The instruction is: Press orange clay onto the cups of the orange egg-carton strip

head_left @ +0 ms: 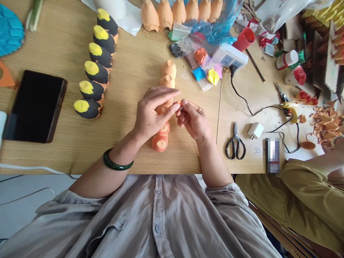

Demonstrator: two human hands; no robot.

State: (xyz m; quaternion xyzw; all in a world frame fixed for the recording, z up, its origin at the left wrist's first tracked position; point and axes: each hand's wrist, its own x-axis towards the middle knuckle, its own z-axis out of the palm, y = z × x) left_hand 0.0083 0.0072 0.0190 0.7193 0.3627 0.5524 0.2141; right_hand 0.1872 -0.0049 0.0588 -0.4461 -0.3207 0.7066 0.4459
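A row of orange egg-carton cups point(168, 68) runs from the middle of the table toward me, its nearest cups coated redder. Over the row's middle is my left hand point(153, 113), hiding part of it, with thumb tip on a small orange piece point(179, 103) and the other fingers stretched out. My right hand point(193, 118), just right of the row, pinches that same piece between thumb and forefinger. To the left stands a row of black cups with yellow tops point(92, 91).
A tablet point(34, 105) lies at left. Toward the right are black scissors point(235, 143), a power strip point(229, 56), coloured clay packets point(200, 73), a white adapter point(256, 130) and cables. More orange cups point(178, 14) stand at the back. A person's arm point(326, 161) shows at far right.
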